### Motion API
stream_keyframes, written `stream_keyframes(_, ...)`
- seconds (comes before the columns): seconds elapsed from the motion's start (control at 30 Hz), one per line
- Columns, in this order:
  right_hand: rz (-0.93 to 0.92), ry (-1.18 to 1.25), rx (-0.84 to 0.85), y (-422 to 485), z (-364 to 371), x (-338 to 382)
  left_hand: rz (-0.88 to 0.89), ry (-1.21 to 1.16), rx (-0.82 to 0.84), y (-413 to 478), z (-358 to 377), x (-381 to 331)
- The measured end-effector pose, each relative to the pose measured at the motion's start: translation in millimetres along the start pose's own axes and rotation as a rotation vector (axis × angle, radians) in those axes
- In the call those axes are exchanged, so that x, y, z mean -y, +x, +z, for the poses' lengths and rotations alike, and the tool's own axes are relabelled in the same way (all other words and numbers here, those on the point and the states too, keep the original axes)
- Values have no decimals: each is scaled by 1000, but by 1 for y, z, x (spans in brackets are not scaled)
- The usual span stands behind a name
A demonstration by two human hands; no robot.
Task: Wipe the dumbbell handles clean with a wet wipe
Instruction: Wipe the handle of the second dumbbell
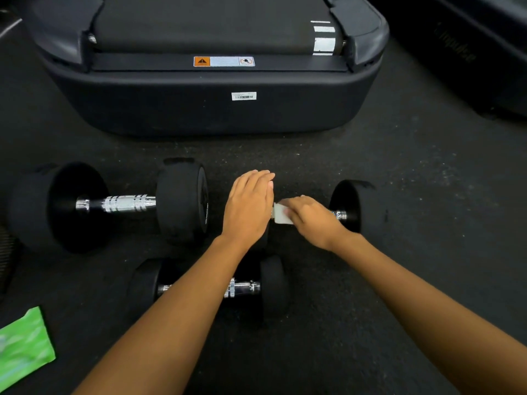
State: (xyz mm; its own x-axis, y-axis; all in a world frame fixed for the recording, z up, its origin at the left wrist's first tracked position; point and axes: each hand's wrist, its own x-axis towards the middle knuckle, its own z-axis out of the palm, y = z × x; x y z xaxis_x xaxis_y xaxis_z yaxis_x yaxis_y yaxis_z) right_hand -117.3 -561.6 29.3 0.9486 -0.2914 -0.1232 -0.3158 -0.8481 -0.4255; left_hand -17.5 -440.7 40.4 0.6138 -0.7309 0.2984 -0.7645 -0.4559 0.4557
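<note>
At far left lies the green packet (pixel 25 340), then a dumbbell (pixel 114 203) waiting. Our left hand (pixel 248 206), fingers straight, presses down on the right dumbbell (pixel 353 203); our right hand (pixel 310 218) is curled round the wet wipe (pixel 281 215) on its handle (pixel 340 215). We judge wiping under way; next, slide the wipe along, twisting.

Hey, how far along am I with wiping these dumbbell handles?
Done: can't tell from shine alone. In hand: your right hand holds the wipe on the right dumbbell handle; your left hand steadies it. Possibly remaining: the left dumbbell and the near dumbbell.
</note>
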Motion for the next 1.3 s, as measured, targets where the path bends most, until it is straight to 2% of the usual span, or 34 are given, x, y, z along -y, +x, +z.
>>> stream_keyframes(0.13, 190, 91, 117, 5, -15, -8, 4, 7, -21, 0, 0, -1)
stream_keyframes(0.2, 211, 78, 130, 12, -14, 0, 4, 2, -16, 0, 1, -1)
stream_keyframes(0.33, 108, 31, 89, 17, -2, 17, 7, -4, -21, 0, 1, -1)
stream_keyframes(0.5, -10, 35, 4, 1, -3, 7, -2, -13, 10, -1, -1, -2)
stream_keyframes(0.63, -27, 41, -104, -9, 0, 3, 3, -7, -31, -1, 0, -2)
stream_keyframes(0.8, -130, -92, -211, 1, 12, 22, 6, 2, -12, 0, -1, -2)
stream_keyframes(0.97, -153, -258, -162, -11, 3, 6, 20, 12, 4, 0, -2, -2)
stream_keyframes(1.17, -21, -364, -59, -19, -15, -7, 43, 39, 27, 1, -7, -5)
stream_keyframes(1.23, -5, -398, -40, -16, -18, -6, 59, 137, 68, 3, -10, -7)
stream_keyframes(1.3, -16, -448, -27, -16, -21, -6, 148, 327, 121, 5, -14, -13)
